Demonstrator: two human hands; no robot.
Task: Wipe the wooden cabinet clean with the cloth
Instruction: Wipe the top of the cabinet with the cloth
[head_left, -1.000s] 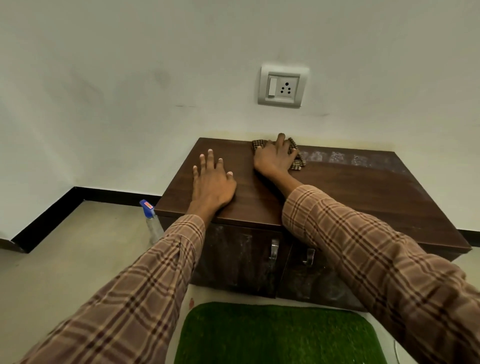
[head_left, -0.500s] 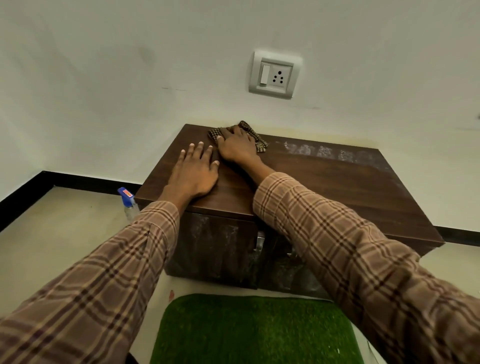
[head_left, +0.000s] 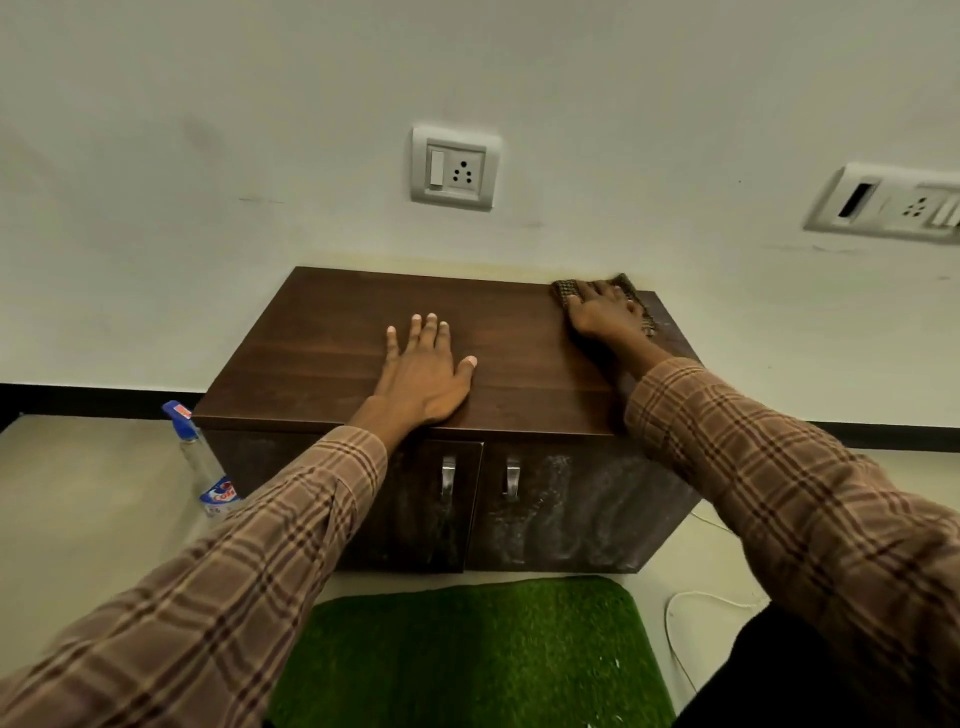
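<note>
A: Where does your cloth (head_left: 631, 299) sit right now?

B: At the far right corner of the cabinet (head_left: 337, 358) top, hard against the wall (head_left: 260, 130). Your right hand (head_left: 602, 312) lies on it with the fingers spread flat, pressing it down rather than bunching it. Checked edges poke out past your fingertips and along the right side.

A: And your other hand?

B: Your left hand (head_left: 426, 376) rests palm down near the front middle of the top, fingers straight, holding nothing — I'd say it's only bracing you.

A: How will the cloth behave?

B: It looks thin, soft and light, so I'd expect it to crumple and slide out from under a loose palm. Keep your weight over its middle, fingers fanned, so the whole patch drags with you. The cabinet itself looks stiff and heavy enough not to shift under that pressure.

A: What's left, do you think?

B: The top looks dark and even where I can see it, apart from a pale patch just beside your right wrist. The two doors (head_left: 561, 509) below are streaked with pale dust around the handles (head_left: 448, 475) — those seem untouched. There you'll likely want the cloth folded into a pad, pinched at its back edge, since a flat palm won't hold it against an upright face. A spray bottle (head_left: 200, 462) stands on the floor (head_left: 93, 493) just beside the left end.
</note>
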